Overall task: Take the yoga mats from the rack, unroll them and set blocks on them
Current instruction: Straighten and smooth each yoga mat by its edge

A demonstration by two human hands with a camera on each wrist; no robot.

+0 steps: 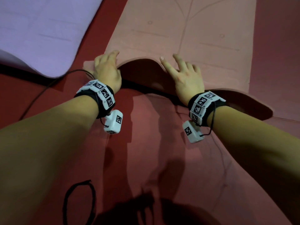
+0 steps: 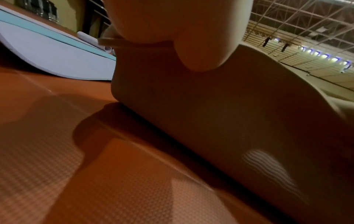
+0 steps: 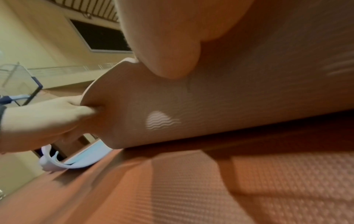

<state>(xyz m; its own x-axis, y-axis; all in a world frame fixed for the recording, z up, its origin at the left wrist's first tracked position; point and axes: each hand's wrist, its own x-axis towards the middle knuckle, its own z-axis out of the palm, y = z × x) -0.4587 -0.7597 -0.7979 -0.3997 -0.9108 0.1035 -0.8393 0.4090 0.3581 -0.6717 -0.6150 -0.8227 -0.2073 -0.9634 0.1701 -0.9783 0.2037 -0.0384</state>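
A pink yoga mat (image 1: pixel 203 30) lies unrolled away from me on the red floor, and its near end is lifted and curls up. My left hand (image 1: pixel 107 69) grips the mat's near left corner, fingers over the top. In the right wrist view its fingers dig into the mat's wavy underside (image 3: pixel 210 106). My right hand (image 1: pixel 183 73) holds the raised near edge further right, fingers spread on top and the thumb at the edge. A dark hollow shows under the lifted edge between the hands. No blocks are in view.
A lavender mat (image 1: pixel 40 30) lies unrolled at the upper left, its near corner curling. A black cable (image 1: pixel 48 85) runs along the floor beside it. A black strap loop (image 1: pixel 78 200) lies near me at the lower left. Red textured flooring (image 1: pixel 146 143) spreads below my arms.
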